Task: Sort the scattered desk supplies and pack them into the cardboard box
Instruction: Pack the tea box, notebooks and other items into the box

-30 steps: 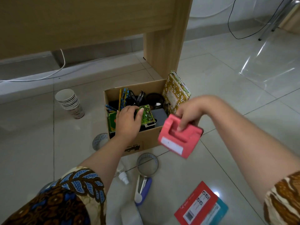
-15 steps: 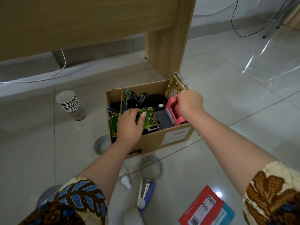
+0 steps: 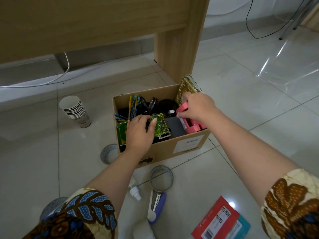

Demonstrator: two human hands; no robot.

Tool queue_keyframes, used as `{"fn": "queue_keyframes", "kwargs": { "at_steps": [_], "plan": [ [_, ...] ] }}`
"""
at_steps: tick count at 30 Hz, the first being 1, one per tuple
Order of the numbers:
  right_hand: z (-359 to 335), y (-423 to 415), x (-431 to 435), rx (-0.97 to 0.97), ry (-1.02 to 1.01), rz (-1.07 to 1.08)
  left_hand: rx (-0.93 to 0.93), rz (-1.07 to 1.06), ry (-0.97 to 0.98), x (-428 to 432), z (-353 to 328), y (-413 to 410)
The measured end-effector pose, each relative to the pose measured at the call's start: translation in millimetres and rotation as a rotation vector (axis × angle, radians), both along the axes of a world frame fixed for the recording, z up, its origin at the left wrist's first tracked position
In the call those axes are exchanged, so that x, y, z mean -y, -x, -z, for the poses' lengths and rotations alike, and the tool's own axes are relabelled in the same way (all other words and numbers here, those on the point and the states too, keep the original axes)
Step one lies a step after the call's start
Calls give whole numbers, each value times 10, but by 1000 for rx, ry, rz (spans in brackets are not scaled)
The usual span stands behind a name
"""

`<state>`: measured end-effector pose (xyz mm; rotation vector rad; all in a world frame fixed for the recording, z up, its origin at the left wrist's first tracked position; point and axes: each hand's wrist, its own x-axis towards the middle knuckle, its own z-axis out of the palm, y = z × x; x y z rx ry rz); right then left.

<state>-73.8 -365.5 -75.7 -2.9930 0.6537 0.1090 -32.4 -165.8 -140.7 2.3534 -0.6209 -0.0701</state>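
My right hand (image 3: 198,107) pinches the pink dispenser (image 3: 191,125) at the right end of the cardboard box (image 3: 164,150); my left hand (image 3: 139,133) grips the green packet (image 3: 160,125). If I wedge the dispenser in crooked against the patterned notebooks (image 3: 188,85), it could tip them out.

Soft even daylight, window glare on glossy floor tiles (image 3: 284,66), wide-angle edge distortion

1.0 s ago: right hand (image 3: 198,107) held the pink tape dispenser (image 3: 193,125) in the air, in front of the cardboard box (image 3: 172,147), at its near right corner. 0.5 s ago: dispenser at the box's right end, partly in. Now: it sits lower inside, against the right wall, just beside the grey flat item (image 3: 174,126). The hand grips its upper end.
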Motion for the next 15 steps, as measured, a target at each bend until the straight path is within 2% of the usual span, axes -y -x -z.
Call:
{"fn": "queue_keyframes", "kwargs": {
  "at_steps": [3,5,11,15],
  "plan": [
    [55,34,-31,181,150,20,2,-1,2,4,-7,0],
    [60,36,-15,183,247,26,7,-9,0,9,-14,8],
    [44,-152,-58,-199,304,19,16,-8,9,6,-14,37],
    [69,-201,-119,-232,262,62,17,-11,5,14,-18,33]
  ]
}}
